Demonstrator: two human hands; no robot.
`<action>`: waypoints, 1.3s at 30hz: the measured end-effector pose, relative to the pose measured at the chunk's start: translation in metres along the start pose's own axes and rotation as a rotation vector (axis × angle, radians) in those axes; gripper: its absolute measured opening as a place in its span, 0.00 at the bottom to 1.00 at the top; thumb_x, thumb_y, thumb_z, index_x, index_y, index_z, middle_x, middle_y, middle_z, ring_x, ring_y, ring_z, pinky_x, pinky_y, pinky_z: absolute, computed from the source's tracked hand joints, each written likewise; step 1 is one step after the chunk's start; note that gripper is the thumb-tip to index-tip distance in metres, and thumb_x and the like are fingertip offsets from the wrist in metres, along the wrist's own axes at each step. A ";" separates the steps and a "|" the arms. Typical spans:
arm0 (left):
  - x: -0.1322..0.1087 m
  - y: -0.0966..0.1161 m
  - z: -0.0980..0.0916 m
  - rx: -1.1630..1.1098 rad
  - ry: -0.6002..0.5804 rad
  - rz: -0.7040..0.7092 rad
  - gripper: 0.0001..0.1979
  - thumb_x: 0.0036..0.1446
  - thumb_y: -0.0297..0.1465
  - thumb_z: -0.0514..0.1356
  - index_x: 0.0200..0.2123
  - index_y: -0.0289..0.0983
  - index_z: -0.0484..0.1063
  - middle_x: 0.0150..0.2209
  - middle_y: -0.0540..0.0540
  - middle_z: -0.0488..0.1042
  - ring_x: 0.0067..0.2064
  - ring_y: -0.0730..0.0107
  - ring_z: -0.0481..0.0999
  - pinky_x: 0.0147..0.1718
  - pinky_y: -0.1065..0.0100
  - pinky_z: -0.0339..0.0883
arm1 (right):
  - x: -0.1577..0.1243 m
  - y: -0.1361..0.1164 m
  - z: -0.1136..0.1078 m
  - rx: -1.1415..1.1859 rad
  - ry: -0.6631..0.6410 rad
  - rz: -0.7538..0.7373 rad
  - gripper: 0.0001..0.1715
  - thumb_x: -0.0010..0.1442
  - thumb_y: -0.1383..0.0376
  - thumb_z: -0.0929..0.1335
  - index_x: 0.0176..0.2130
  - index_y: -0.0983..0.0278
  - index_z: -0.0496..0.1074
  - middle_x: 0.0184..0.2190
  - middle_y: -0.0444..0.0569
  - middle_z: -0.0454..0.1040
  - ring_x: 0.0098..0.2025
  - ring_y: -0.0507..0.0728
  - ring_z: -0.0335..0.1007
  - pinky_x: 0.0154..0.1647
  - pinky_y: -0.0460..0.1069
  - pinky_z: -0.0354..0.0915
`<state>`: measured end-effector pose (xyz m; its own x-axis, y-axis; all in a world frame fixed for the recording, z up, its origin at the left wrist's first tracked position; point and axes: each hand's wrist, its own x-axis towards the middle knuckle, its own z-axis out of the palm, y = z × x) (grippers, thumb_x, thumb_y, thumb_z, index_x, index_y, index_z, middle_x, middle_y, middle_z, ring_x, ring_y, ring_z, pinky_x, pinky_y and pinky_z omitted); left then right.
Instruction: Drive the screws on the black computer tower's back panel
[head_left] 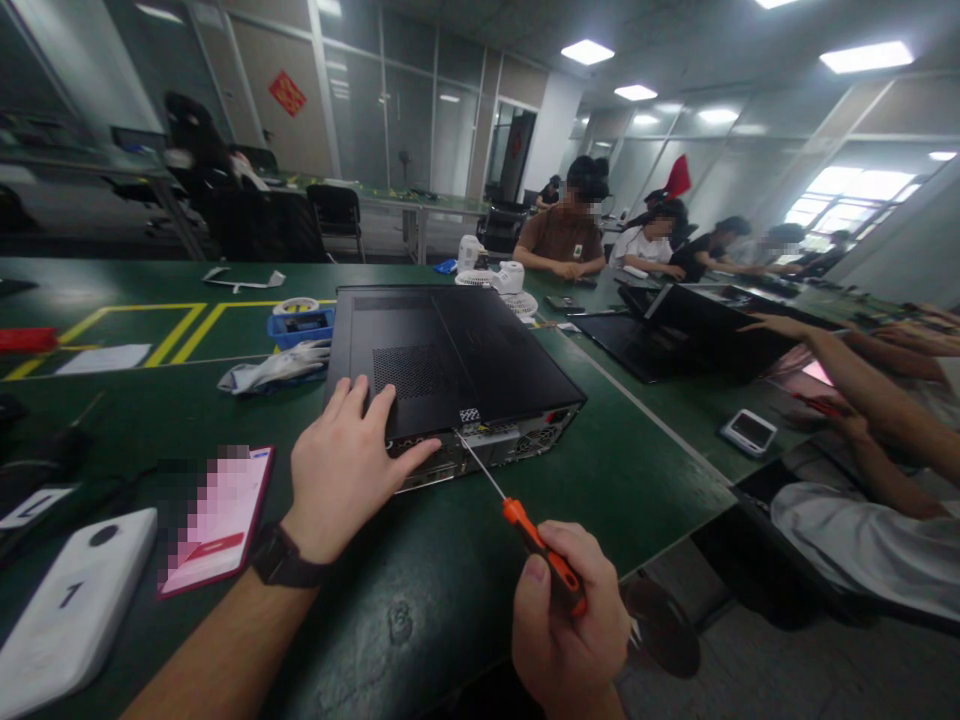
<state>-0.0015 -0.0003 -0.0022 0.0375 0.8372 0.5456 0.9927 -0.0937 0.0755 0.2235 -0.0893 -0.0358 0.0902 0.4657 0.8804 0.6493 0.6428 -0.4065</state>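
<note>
A black desktop computer case [480, 350] lies flat on the green table, its rear panel with ports and vents facing me. My left hand [341, 470] rests on the near left corner of its top cover, fingers spread and thumb along the rear edge. In my right hand [574, 620] is an orange and black screwdriver [546, 550], gripped by the handle. Its thin metal shaft points up and left, and the tip meets the upper rear edge of the case near a small checkered label [469, 415]. Whether a screw sits under the tip is too small to tell.
Left of the case are a blue bin [300, 328], work gloves [274, 368], a pink-bordered card [221, 520] and a white device marked 1 [79, 600]. Small white fans [495, 278] stand behind it. At right, a co-worker's arm [855, 380] reaches to another black case [720, 325].
</note>
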 end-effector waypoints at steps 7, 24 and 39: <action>0.000 0.000 0.000 -0.005 0.004 0.000 0.40 0.62 0.57 0.63 0.64 0.30 0.73 0.67 0.23 0.70 0.70 0.31 0.68 0.62 0.44 0.70 | 0.003 -0.005 -0.002 -0.079 -0.026 0.049 0.11 0.68 0.73 0.68 0.49 0.63 0.75 0.36 0.45 0.81 0.32 0.52 0.79 0.35 0.46 0.77; 0.000 0.000 0.000 -0.005 0.003 -0.002 0.40 0.62 0.57 0.62 0.63 0.30 0.73 0.67 0.24 0.70 0.70 0.31 0.68 0.61 0.43 0.71 | -0.003 -0.005 0.001 -0.054 0.008 0.013 0.12 0.67 0.70 0.68 0.50 0.65 0.74 0.40 0.50 0.79 0.42 0.57 0.80 0.43 0.51 0.78; 0.001 -0.001 0.001 -0.009 -0.014 -0.012 0.40 0.63 0.58 0.61 0.64 0.31 0.72 0.68 0.25 0.70 0.71 0.33 0.67 0.61 0.43 0.70 | 0.039 -0.017 0.003 -0.126 0.031 0.100 0.07 0.67 0.66 0.69 0.45 0.62 0.76 0.32 0.43 0.79 0.28 0.52 0.77 0.30 0.46 0.74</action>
<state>-0.0022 0.0011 -0.0023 0.0275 0.8458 0.5328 0.9920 -0.0887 0.0895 0.2134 -0.0806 0.0047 0.1815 0.5030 0.8450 0.7255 0.5116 -0.4603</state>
